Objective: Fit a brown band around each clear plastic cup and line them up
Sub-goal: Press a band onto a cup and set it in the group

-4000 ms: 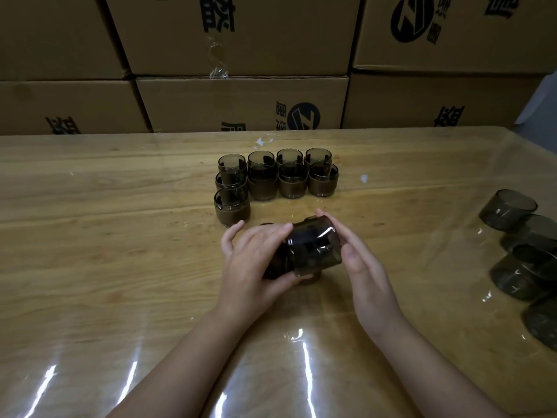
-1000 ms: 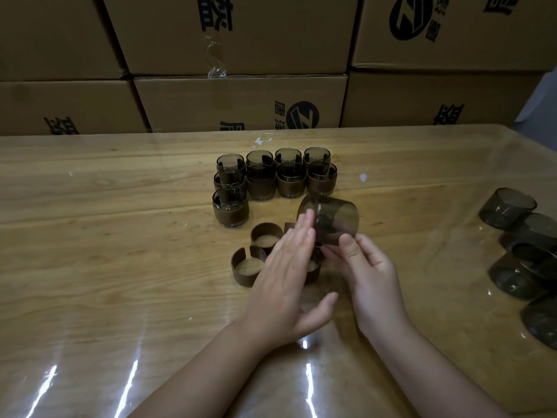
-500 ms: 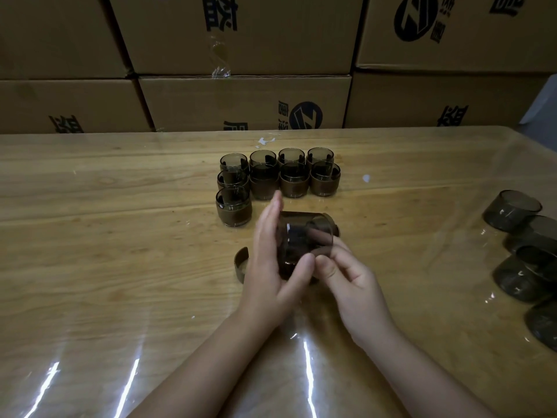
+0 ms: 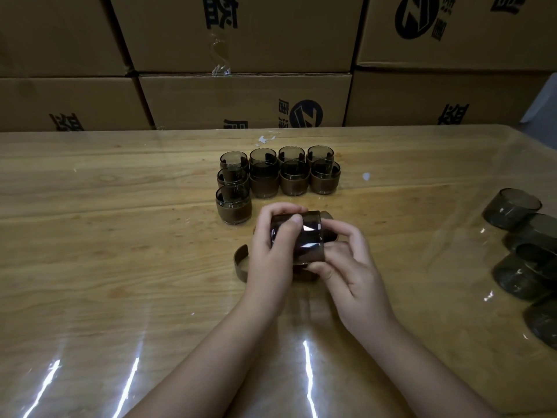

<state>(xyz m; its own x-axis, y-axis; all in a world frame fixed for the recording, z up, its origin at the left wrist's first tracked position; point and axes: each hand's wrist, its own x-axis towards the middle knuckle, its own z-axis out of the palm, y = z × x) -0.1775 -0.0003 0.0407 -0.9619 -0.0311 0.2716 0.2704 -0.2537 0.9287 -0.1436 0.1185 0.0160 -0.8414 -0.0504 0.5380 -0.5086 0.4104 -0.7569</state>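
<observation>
Stacked cardboard boxes at the back, shiny wooden table up front. One clear cup held sideways just above the table, mid-scene, right in front of the banded cups lined up in rows. Left hand wrapped round one end, thumb across the wall; right hand pinching the other end, maybe working a brown band on there, hard to tell tbh. Best bet imo: steady the cup with the left, push the band on square, no twisting, then stand it beside the front cup. Spare band lying by the left hand, bare cups off to the right.
</observation>
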